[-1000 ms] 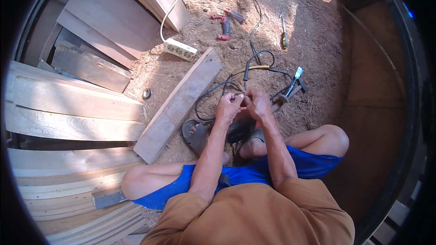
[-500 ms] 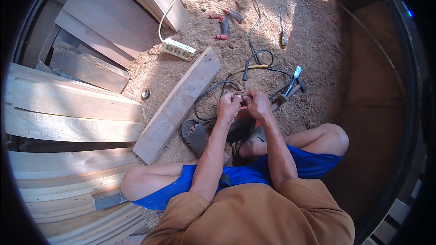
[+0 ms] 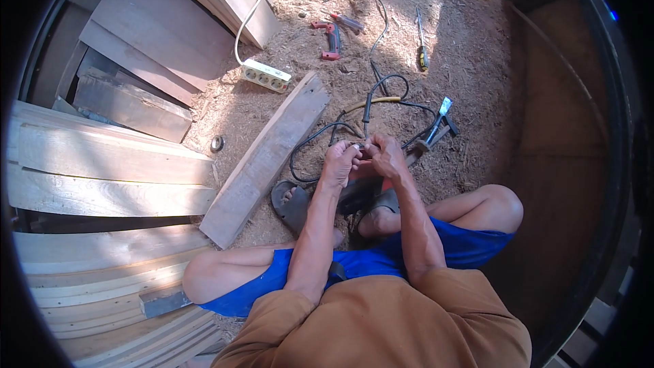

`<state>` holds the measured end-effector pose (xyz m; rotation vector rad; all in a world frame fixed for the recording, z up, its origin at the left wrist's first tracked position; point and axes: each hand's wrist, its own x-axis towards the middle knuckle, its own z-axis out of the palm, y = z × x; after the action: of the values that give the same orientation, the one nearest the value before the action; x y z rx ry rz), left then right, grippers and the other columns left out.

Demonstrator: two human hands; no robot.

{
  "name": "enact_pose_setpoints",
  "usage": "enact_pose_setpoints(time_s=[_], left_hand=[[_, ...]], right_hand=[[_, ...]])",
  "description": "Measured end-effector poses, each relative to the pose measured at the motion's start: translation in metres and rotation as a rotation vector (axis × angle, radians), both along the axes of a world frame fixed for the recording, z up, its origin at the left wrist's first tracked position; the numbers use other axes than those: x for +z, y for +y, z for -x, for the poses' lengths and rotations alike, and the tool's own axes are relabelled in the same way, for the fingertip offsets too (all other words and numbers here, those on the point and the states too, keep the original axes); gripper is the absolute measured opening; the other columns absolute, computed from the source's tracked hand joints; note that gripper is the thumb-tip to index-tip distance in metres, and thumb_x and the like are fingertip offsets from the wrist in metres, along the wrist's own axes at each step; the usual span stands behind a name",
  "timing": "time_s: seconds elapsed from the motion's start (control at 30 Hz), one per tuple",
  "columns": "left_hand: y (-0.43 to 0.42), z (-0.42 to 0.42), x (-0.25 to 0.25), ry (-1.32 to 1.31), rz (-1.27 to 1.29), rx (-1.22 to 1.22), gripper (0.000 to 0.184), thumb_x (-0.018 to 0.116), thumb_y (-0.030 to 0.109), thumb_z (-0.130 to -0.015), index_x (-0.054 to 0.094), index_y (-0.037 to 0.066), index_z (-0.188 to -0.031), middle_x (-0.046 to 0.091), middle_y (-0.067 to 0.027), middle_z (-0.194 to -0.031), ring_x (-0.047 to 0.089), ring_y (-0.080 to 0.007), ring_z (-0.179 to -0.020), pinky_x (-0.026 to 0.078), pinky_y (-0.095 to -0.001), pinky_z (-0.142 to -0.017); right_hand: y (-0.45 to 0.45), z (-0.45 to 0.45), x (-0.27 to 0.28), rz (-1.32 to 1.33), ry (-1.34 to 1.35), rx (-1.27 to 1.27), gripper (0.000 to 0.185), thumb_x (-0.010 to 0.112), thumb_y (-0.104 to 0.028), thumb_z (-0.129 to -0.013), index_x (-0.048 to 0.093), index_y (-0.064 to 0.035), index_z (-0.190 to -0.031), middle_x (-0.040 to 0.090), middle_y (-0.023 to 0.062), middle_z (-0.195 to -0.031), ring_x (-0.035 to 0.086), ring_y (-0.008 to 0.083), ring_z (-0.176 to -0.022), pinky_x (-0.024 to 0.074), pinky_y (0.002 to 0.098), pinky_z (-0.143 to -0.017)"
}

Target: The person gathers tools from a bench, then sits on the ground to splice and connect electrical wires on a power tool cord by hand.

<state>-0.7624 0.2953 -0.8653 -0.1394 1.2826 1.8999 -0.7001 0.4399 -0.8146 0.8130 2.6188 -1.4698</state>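
My left hand is closed in a pinch, its fingertips almost meeting those of the other hand; whatever small piece they grip is too small to make out. My right hand pinches the end of a black cable, which comes down to its fingers through a thick sleeve. Below both hands, between the feet, rests a dark and red tool body, partly hidden by my forearms. Right of the right hand lies a hammer-like tool with a shiny end.
A thick wooden beam lies left of my feet. Beyond it are a white power strip, a roll of tape, a red and black handle shell and a screwdriver on sawdust. Stacked boards line the left; a dark panel stands right.
Both hands stay close together with only slight finger movement. The left hand's fingers have shifted a little. The view has moved very slightly; the objects on the ground lie as before.
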Motion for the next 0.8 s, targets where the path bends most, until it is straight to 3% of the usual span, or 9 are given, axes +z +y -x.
enact_pose_setpoints(time_s=[0.33, 0.43, 0.6, 0.8], left_hand=[[-0.012, 0.011, 0.003, -0.117, -0.046, -0.056, 0.008, 0.062, 0.014, -0.095, 0.057, 0.007, -0.094, 0.062, -0.0031, -0.076, 0.055, -0.0085, -0.059, 0.046, -0.0221, -0.051], [-0.022, 0.021, 0.009, -0.114, -0.070, 0.054, 0.008, 0.062, 0.014, -0.096, 0.057, 0.007, -0.095, 0.063, -0.0040, -0.079, 0.057, -0.0094, -0.061, 0.047, -0.0235, -0.052], [-0.044, 0.046, 0.024, 0.058, -0.045, 0.159, 0.012, 0.064, 0.017, -0.098, 0.058, 0.007, -0.098, 0.065, -0.0062, -0.083, 0.059, -0.0102, -0.062, 0.049, -0.0243, -0.054], [-0.056, 0.054, 0.019, 0.062, -0.003, 0.267, 0.011, 0.059, 0.015, -0.101, 0.061, 0.004, -0.101, 0.069, -0.0075, -0.085, 0.060, -0.0074, -0.063, 0.050, -0.0209, -0.053]], right_hand=[[0.005, -0.001, -0.006, 0.060, 0.001, 0.034, 0.018, 0.066, -0.016, -0.091, 0.068, 0.0021, -0.091, 0.068, 0.0212, -0.082, 0.066, 0.0321, -0.077, 0.0493, 0.0437, -0.074], [0.012, 0.000, -0.013, 0.072, -0.054, 0.026, 0.022, 0.063, -0.019, -0.098, 0.065, 0.0002, -0.088, 0.059, 0.0033, -0.069, 0.054, 0.0111, -0.068, 0.0465, 0.0334, -0.063], [0.013, 0.000, -0.008, 0.115, -0.047, 0.055, 0.024, 0.061, -0.021, -0.100, 0.064, -0.0019, -0.087, 0.057, -0.0010, -0.070, 0.051, 0.0088, -0.066, 0.0440, 0.0310, -0.058], [0.016, 0.000, -0.005, 0.261, -0.095, 0.013, 0.021, 0.061, -0.019, -0.101, 0.063, -0.0043, -0.087, 0.055, -0.0033, -0.070, 0.049, 0.0076, -0.064, 0.0418, 0.0292, -0.056]])
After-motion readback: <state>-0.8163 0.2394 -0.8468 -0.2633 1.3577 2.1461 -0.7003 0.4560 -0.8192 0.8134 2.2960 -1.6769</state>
